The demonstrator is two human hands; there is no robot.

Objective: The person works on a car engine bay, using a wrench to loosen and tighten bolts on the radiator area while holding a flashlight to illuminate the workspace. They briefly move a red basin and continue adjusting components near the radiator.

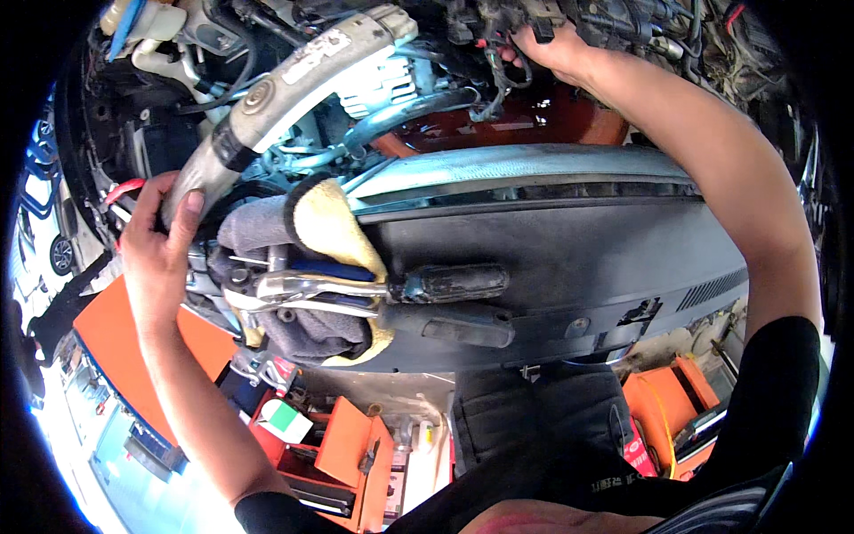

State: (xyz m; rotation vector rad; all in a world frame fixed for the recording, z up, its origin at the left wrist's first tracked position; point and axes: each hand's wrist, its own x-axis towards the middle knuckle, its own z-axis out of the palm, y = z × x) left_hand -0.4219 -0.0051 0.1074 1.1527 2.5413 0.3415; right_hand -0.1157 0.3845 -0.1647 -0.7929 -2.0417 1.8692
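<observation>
My left hand [158, 245] is closed round the lower end of a long grey work light [267, 98] with black tape about its body. Its lit underside throws a bluish-white glow into the engine bay. My right hand [556, 52] reaches into the far middle of the bay, among black wiring [505, 76]. Its fingers are curled and partly hidden, so what they hold is unclear. Just right of my left hand, a grey and yellow cloth [329, 227] lies on the front panel. On it rest a ratchet [302, 287] and another black-handled tool [445, 322].
A black plastic panel [551, 249] spans the front of the bay. Behind it is a reddish-brown surface [525, 125] below the wiring. Orange tool boxes with open drawers [356, 445] stand below left, another orange box [663, 400] below right. An orange board [133, 347] is beside my left forearm.
</observation>
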